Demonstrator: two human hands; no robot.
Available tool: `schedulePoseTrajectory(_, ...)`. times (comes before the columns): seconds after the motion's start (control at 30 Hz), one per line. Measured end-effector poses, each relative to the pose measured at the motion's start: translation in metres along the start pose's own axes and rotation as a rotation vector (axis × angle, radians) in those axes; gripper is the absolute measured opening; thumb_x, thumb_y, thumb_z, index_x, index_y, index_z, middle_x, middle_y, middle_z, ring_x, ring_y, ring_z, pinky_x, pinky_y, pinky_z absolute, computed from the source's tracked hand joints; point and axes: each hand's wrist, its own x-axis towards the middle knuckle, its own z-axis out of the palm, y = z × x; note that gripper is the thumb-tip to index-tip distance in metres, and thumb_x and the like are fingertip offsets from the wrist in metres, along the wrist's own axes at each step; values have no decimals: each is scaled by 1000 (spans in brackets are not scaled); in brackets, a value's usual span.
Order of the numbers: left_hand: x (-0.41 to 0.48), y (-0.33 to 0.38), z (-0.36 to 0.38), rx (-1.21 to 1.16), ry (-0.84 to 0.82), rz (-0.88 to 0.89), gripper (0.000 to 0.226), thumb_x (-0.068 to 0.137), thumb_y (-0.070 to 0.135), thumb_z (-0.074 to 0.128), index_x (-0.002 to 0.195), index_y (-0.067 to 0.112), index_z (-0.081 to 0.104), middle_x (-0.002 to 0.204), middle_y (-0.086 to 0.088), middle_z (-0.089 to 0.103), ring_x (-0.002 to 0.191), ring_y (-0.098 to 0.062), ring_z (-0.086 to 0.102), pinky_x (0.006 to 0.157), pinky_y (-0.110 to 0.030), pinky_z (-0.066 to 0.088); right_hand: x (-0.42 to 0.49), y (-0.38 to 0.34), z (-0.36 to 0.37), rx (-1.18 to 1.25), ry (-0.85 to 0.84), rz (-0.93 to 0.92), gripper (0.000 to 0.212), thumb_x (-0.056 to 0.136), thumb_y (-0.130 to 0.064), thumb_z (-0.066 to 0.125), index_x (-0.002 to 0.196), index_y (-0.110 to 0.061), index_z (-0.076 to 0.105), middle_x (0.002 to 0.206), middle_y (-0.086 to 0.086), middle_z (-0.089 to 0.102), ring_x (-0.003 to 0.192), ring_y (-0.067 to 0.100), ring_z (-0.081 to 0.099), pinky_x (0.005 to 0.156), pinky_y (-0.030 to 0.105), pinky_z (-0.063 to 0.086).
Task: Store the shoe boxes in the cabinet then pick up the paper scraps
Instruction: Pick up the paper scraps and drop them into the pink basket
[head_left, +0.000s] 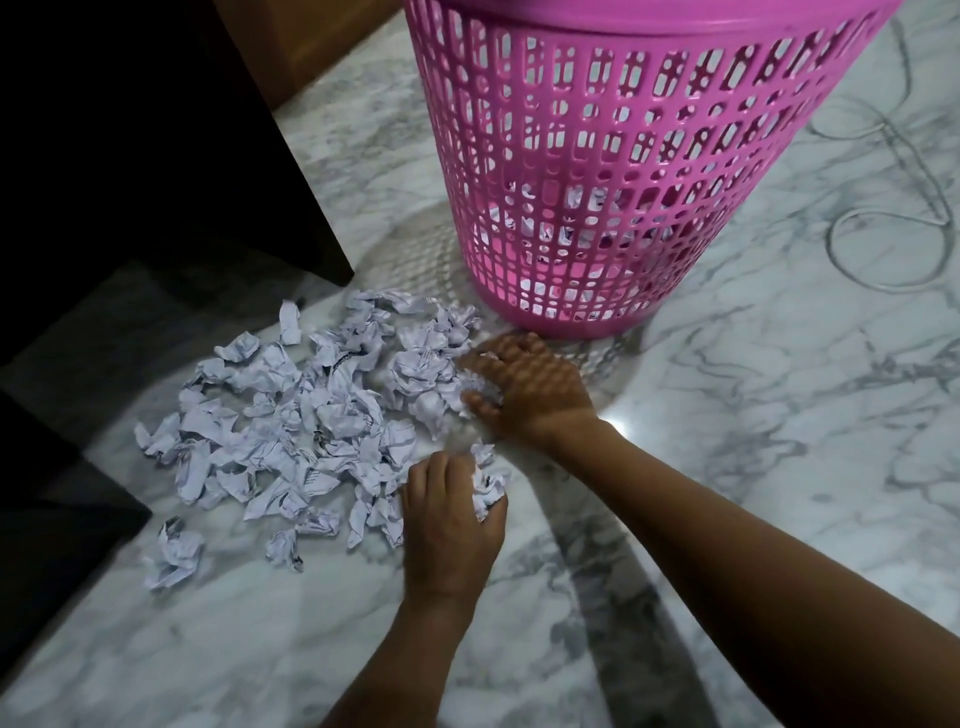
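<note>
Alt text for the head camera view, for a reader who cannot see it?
Two bare hands gather crumpled paper scraps from a white marble floor: the left hand grips some, the right hand grasps more beside a pink perforated basket that already holds some paper. Dark furniture stands at the left.

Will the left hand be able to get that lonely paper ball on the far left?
Probably yes: only low scraps and bare floor lie between the left hand and the lone paper ball. The hand already grips a scrap, though.
</note>
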Motion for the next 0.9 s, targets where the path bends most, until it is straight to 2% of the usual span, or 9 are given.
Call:
schedulePoseTrajectory(0.07,1,1,0,-27,-31,-62,51,73,36,56,118,12,51,100,-9,60,96,-27,50,83,-41,47,0,-2,1,5,-8,12,53,98,-60,39,147,-41,38,159,-7,35,147,21,28,114,33,28)
schedulePoseTrajectory(0.13,3,2,-2,-15,-79,-81,61,72,39,57,126,11,55,99,-6,59,95,-26,50,84,-39,46,0,-3,2,24,-5,20,53,97,-58,43,145,-37,42,156,-4,40,143,21,36,112,33,33)
schedulePoseTrajectory(0.27,5,2,-2,41,-96,-37,43,65,27,76,106,16,67,91,-5,57,85,-29,51,74,-40,49,-5,-1,8,72,68,37,46,90,-51,58,131,-32,57,136,0,57,120,23,57,95,32,44)
schedulePoseTrajectory(0.37,8,3,-3,65,-83,-30,25,68,30,65,87,14,64,85,-6,57,79,-30,52,68,-40,49,-9,2,14,130,155,74,41,86,-47,67,121,-26,66,122,4,66,106,26,63,85,32,47)
schedulePoseTrajectory(0.5,14,2,-8,20,-109,-24,28,62,28,75,77,14,55,80,-4,58,75,-29,54,65,-38,50,-15,7,18,312,284,172,33,77,-38,78,104,-21,71,104,5,73,89,25,68,74,30,48)
schedulePoseTrajectory(0.63,9,6,-28,-35,0,58,23,66,35,60,73,15,51,77,-3,55,76,-25,48,66,-35,43,-21,0,10,541,367,295,30,77,-28,77,106,-20,69,102,2,74,91,22,68,79,31,51)
schedulePoseTrajectory(0.77,11,-5,-45,53,121,-3,24,68,31,68,77,12,57,78,-8,55,78,-28,48,69,-36,39,-18,-28,-4,698,330,248,43,75,-37,76,115,-31,62,108,-5,72,95,17,67,87,33,54)
schedulePoseTrajectory(0.83,11,-19,-48,108,49,-96,31,66,30,80,85,13,63,87,-9,55,84,-30,52,72,-37,43,-11,-48,-9,646,263,160,50,74,-43,72,122,-35,60,115,-6,70,101,16,65,89,31,52)
schedulePoseTrajectory(0.9,7,-29,-47,123,-66,-190,39,68,32,83,101,20,68,113,-11,53,106,-32,51,84,-39,48,-2,-66,-12,516,176,89,47,80,-42,69,125,-38,60,123,-6,66,107,15,63,86,25,46)
